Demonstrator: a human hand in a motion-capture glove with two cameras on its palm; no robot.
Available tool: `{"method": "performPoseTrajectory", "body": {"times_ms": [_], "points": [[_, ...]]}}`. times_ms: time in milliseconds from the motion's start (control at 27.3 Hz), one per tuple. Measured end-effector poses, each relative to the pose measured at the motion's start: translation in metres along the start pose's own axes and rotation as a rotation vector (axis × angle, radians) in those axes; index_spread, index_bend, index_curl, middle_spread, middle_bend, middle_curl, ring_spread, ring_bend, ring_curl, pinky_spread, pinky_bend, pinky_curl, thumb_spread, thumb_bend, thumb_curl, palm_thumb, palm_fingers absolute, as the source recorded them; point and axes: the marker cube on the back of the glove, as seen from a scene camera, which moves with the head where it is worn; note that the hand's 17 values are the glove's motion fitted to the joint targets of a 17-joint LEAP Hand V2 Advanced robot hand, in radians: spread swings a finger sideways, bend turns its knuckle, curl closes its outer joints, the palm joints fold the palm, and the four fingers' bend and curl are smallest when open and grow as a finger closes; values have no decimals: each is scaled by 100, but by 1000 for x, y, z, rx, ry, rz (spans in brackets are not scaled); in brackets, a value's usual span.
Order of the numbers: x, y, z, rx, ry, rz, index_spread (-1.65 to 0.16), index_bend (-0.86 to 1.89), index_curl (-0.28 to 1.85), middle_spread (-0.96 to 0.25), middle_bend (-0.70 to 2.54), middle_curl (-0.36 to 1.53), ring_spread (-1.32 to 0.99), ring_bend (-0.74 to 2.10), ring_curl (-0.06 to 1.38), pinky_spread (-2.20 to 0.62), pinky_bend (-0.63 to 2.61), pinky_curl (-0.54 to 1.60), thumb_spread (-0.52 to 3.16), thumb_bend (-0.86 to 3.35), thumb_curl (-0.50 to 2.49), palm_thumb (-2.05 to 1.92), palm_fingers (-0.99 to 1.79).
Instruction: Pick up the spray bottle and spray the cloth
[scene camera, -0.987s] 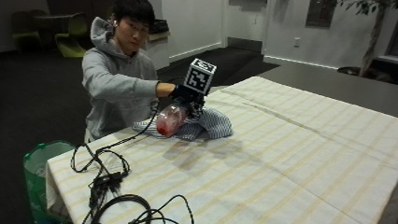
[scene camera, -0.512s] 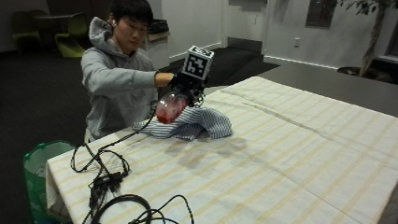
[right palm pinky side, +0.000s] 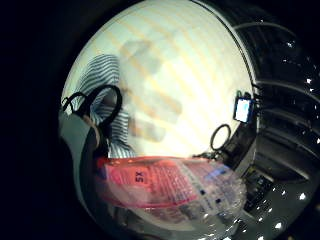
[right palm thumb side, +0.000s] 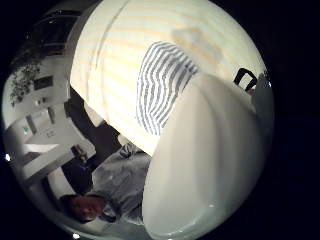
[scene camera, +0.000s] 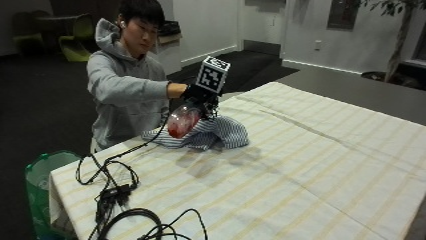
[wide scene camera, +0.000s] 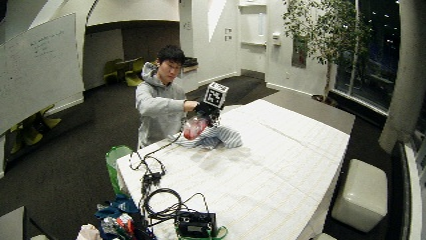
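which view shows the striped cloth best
The outside view: the crumpled blue-and-white striped cloth lies whole on the table. The thumb side palm view shows a flattened part; the little finger side only an edge; the wide view shows it small.

Obstacles: cloth (scene camera: 203, 134) under your hand (scene camera: 198, 94); cables (scene camera: 116, 192) near corner | Free: tablecloth (scene camera: 313, 165) beyond cloth.

The person (scene camera: 130, 85) wears a light grey hoodie (scene camera: 123, 92) — hood down behind the neck, long sleeves (the right one ends at the wrist) — and a black glove on the right hand (scene camera: 198, 95), with dark short hair.
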Motion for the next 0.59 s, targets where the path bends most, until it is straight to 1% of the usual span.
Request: {"method": "performPoseTrajectory", "body": {"times_ms": [146,293,439,585], "points": [[-14,2,1,31,-113,-76,-21,44,55,-7,70,53,-18,70,48,-27,36,43,-8,-3,69,105,139],[-42,11,-17,117,-281,-200,-22,43,56,-8,70,53,-18,70,48,-27,36,43,-8,-3,69,105,139],[-86,23,-45,225,-502,-324,-22,42,56,-8,69,53,-18,71,48,-27,36,43,-8,-3,69,105,138],[-134,29,-71,370,-779,-444,-22,42,56,-8,70,53,-18,70,48,-27,36,43,-8,-3,70,106,138]]}}
